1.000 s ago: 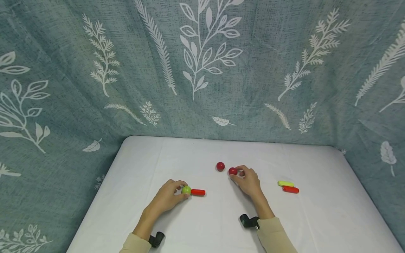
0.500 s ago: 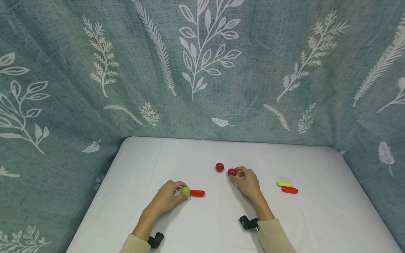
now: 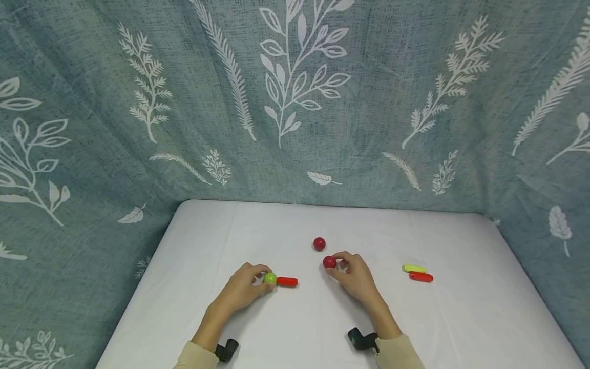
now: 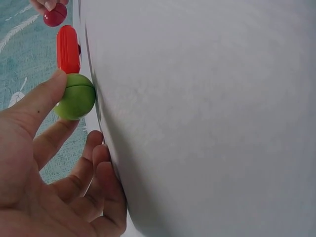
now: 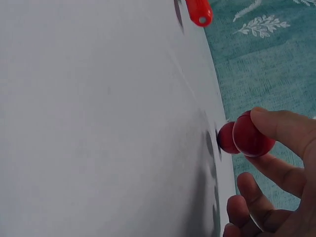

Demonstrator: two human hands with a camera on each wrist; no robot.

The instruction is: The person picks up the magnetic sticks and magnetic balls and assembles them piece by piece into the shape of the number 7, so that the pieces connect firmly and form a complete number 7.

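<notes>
A green ball (image 3: 270, 278) is pinched in the fingers of the left hand (image 3: 244, 287), seemingly to leave the red rod (image 3: 287, 282) at its 3 o'clock bare. A red ball (image 3: 329, 262) is pinched by the right hand (image 3: 357, 278), a loose ball (image 3: 319, 244) resting at its 11 o'clock on the surface (image 3: 309, 328).

A makeshift draped booth, shown by leaf-print cloth (image 3: 359, 123) behind and beside a white table (image 3: 369, 230)
</notes>
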